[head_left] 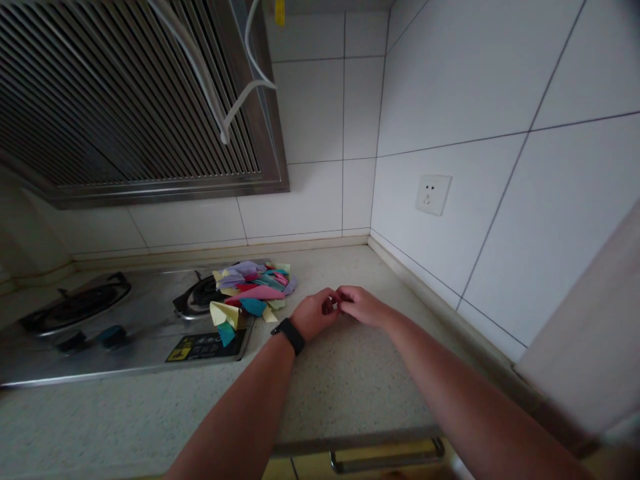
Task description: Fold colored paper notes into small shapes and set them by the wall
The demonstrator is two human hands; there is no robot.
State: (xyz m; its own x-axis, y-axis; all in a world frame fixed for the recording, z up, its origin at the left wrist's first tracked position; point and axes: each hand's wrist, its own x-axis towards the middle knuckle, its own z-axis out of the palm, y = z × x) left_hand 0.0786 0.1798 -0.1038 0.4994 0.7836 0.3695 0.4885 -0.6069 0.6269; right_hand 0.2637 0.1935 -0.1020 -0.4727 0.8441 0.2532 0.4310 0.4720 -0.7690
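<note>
Both of my hands meet just above the speckled countertop, fingertips together. My left hand, with a black watch on its wrist, has its fingers curled into a pinch. Against it, my right hand bends its fingers in a similar pinch. What lies between the fingertips, if anything, is too small and hidden to make out. To the left of my left hand sits a pile of folded coloured paper pieces in purple, pink, teal and yellow, partly over the stove's edge and burner.
A steel gas stove with black burners fills the left side. Low overhead, a slatted range hood has a white cable hanging before it. A wall socket is on the tiled right wall. A drawer handle shows below the counter.
</note>
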